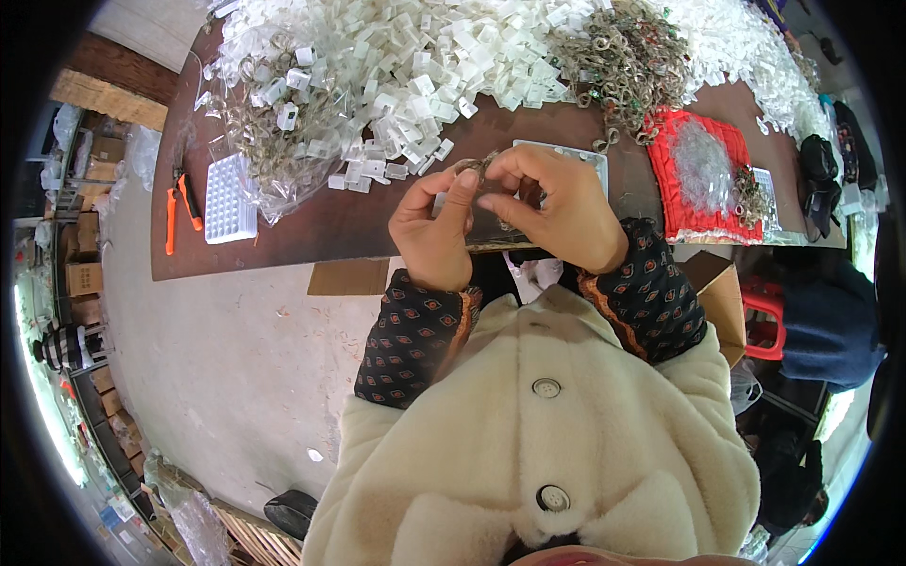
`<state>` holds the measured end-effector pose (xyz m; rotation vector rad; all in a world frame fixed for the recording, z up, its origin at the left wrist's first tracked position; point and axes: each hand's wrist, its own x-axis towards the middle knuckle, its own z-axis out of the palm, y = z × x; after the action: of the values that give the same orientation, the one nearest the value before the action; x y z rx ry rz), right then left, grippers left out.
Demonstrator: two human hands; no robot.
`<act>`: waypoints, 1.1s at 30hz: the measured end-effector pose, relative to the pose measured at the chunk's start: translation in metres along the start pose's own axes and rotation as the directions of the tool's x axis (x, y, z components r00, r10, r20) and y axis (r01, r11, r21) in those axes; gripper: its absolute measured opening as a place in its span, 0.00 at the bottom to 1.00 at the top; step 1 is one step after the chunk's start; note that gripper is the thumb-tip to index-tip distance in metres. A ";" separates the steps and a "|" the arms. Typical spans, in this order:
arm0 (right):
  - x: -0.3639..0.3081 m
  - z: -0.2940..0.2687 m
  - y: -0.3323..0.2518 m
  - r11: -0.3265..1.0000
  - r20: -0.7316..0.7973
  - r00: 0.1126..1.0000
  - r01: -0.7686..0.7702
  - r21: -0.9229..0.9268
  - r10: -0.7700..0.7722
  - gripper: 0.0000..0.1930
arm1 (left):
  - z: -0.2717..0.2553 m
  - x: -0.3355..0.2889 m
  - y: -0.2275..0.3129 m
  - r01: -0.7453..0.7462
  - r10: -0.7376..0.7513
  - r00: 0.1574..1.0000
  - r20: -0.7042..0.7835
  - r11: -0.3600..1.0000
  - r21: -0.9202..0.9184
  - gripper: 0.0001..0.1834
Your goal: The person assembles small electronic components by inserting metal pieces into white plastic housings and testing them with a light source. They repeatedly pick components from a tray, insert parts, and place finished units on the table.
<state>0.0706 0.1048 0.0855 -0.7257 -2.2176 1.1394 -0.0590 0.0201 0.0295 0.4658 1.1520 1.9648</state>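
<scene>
My left hand (434,231) and my right hand (569,203) meet over the table's near edge, fingertips pinched together. Between them is a small greyish-brown looped piece (485,164), mostly covered by the fingers. It resembles the looped pieces in the dark heap (628,66) farther back, but its exact kind is too small to make out. Partly behind my right hand lies a white tray (596,162). Beyond my hands spreads a big pile of small clear-white plastic boxes (425,80).
On the left are a clear bag of looped pieces (283,141), a white gridded tray (229,212) and orange-handled pliers (186,200). A red cloth (675,193) carries clear plastic bits to the right. Another person in dark blue (826,325) is by a red stool (763,316).
</scene>
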 end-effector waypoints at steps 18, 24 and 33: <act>0.008 -0.004 0.001 0.932 0.020 0.974 -0.224 0.286 0.227 0.07 | -0.010 0.010 0.016 0.049 -0.055 0.998 0.004 0.918 0.394 0.12; -0.001 -0.007 0.000 0.807 0.180 0.922 -0.388 0.446 0.344 0.12 | -0.019 -0.001 0.012 0.188 -0.197 0.966 0.165 0.980 0.071 0.07; -0.028 0.006 -0.007 0.850 -0.068 0.897 0.387 -0.357 -0.437 0.17 | -0.016 -0.028 0.016 0.418 -0.387 0.901 0.196 0.896 -0.152 0.07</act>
<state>0.0853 0.0794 0.0823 -0.4075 -2.3125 0.4836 -0.0594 -0.0151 0.0370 0.2515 0.8652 1.6194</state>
